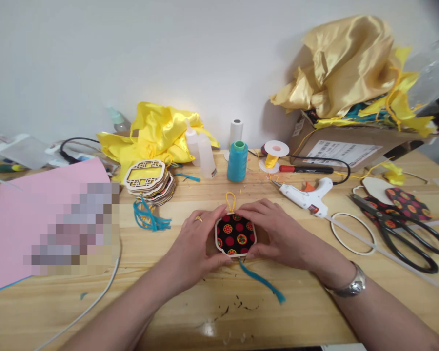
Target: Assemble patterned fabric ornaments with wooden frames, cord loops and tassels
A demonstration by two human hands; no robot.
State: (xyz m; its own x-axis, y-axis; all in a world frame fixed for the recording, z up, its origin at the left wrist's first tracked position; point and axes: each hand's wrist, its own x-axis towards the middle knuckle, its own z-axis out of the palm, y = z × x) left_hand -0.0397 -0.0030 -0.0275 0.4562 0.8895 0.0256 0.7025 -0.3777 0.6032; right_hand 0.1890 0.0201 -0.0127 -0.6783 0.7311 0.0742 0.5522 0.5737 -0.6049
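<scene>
Between my two hands is a small ornament with a pale frame around black fabric patterned in red and orange circles. A yellow cord loop rises from its top, and a teal tassel trails from its bottom onto the table. My left hand grips the left edge, fingers at the top and thumb at the lower corner. From the other side, my right hand holds the right edge in the same way. The underside of the ornament is hidden.
Stacked wooden frames with teal tassels lie left, beside pink paper. Behind stand a teal thread spool and white bottles. A glue gun, black scissors and a cardboard box are right.
</scene>
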